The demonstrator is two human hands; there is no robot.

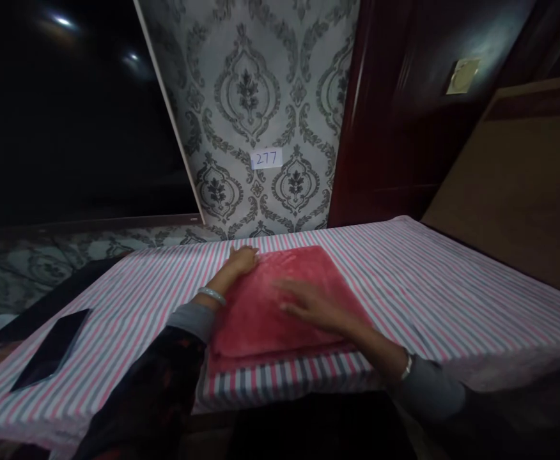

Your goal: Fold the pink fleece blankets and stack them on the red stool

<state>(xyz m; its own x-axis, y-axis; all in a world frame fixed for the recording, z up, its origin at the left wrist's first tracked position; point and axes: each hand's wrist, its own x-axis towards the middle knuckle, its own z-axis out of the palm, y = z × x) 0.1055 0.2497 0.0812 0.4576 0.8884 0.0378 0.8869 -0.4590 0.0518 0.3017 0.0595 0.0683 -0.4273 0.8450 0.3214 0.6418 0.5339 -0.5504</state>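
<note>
Nearest, the right hand [314, 305] lies flat and open on the folded red cloth [280, 300] in the middle of the striped table [428, 281], while the left hand [242, 259] presses its far left corner, so smoothing probably goes best with both palms kept flat

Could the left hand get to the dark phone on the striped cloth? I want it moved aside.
Probably yes: the left hand rests on the red towel, and only bare striped cloth lies between it and the phone.

damask wallpaper [261, 96] | dk red door [385, 108] | striped sheet [428, 281] | dim rm
</note>
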